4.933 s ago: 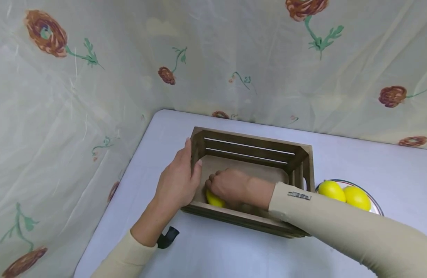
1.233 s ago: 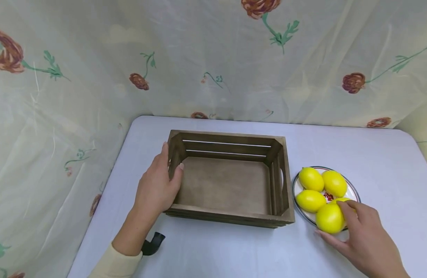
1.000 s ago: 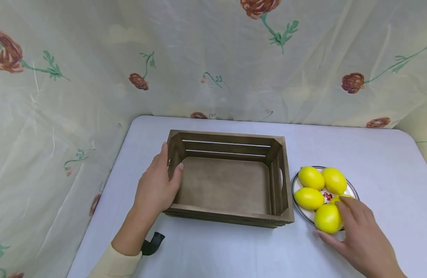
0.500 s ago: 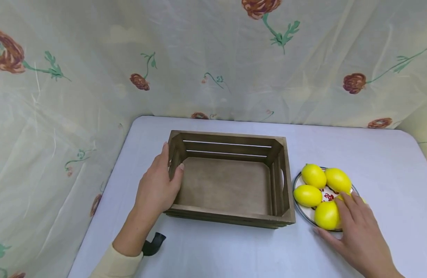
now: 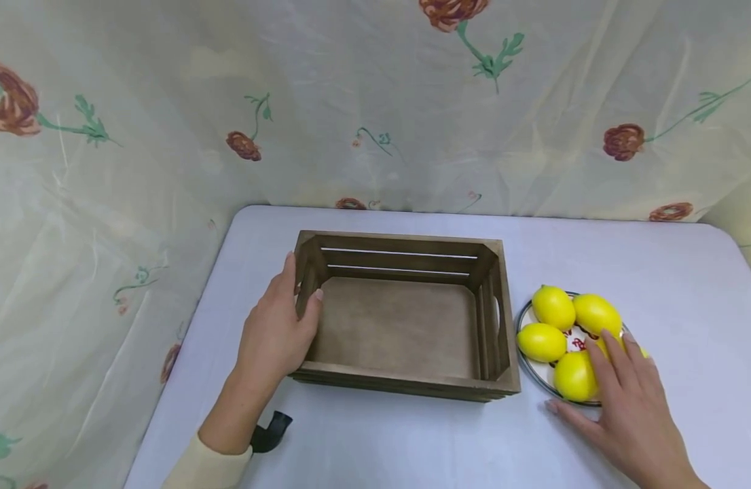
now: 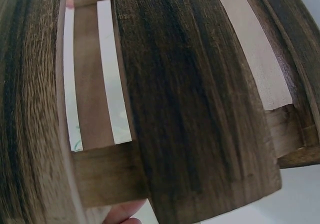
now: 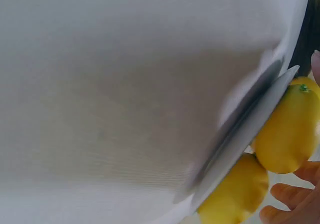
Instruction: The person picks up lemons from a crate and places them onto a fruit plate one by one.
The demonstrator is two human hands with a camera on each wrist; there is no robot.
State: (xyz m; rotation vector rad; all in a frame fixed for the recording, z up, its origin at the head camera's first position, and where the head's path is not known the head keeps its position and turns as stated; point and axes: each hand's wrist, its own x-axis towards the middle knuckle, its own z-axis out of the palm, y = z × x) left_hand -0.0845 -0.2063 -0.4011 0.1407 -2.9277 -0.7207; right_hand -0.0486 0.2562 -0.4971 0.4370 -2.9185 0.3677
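A slatted brown wooden crate [image 5: 394, 326] stands on the white table with its bare floor showing. My left hand [image 5: 274, 333] holds its left end, thumb over the inside and fingers along the outer side; the left wrist view shows the slats [image 6: 195, 108] close up. On the patterned plate [image 5: 537, 372] to the right of the crate lie several yellow lemons [image 5: 574, 377]. Over the plate's near right side, my right hand [image 5: 638, 407] spreads its fingers on the lemons and partly hides one. In the right wrist view, fingertips lie beside a lemon [image 7: 287, 129].
A black curved piece [image 5: 271, 431] shows beside my left wrist. White cloth covers the table [image 5: 400, 441]. A flower-print curtain [image 5: 314, 81] hangs behind the table and along its left side.
My right hand was in the crate on a lemon; later it was at the plate gripping the front lemon. Its fingers have since loosened and spread; the lemons shifted slightly. The left hand stays put.
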